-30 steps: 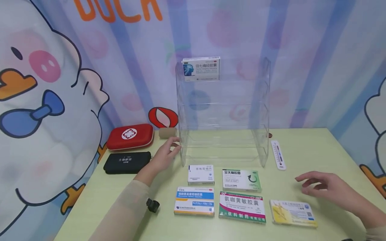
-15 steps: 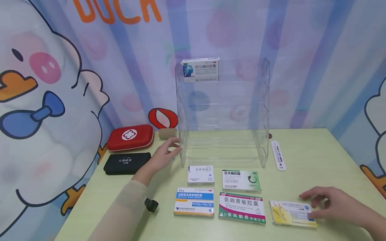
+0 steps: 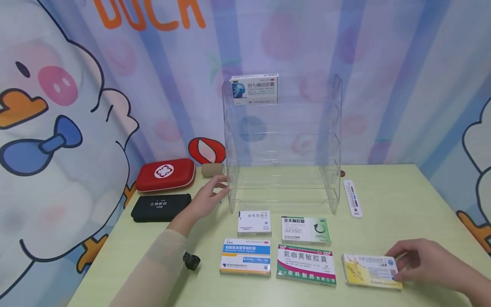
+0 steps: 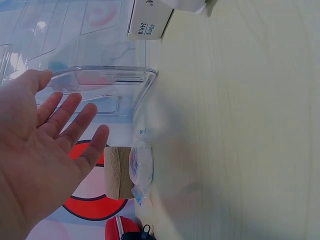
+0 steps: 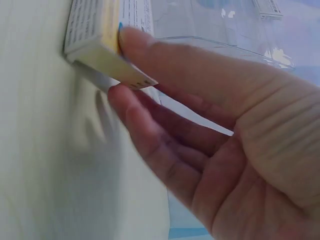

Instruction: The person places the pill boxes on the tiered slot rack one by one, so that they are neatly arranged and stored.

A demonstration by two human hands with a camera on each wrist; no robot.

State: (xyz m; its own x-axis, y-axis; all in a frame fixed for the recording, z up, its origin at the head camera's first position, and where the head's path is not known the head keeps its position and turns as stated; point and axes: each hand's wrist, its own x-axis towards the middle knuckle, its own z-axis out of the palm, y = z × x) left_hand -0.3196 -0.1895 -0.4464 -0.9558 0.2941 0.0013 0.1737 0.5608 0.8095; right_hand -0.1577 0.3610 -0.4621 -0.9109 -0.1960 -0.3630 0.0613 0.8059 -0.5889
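Observation:
A yellow medicine box lies flat at the front right of the table. My right hand pinches its right end; in the right wrist view the thumb lies on one side of the yellow box and a finger on the other, my right hand closing round its end. My left hand is held out flat with straight fingers next to the left wall of the clear acrylic rack. In the left wrist view my left hand holds nothing, and contact with the rack cannot be told.
One blue-and-white box stands on the rack's top shelf. Several more boxes lie before the rack, among them a white one and a green-magenta one. Left are a red case, black pouch and bandage roll; a thermometer lies right.
My right hand came down from above the table to the yellow box and took hold of its right end. The left hand has stayed by the rack.

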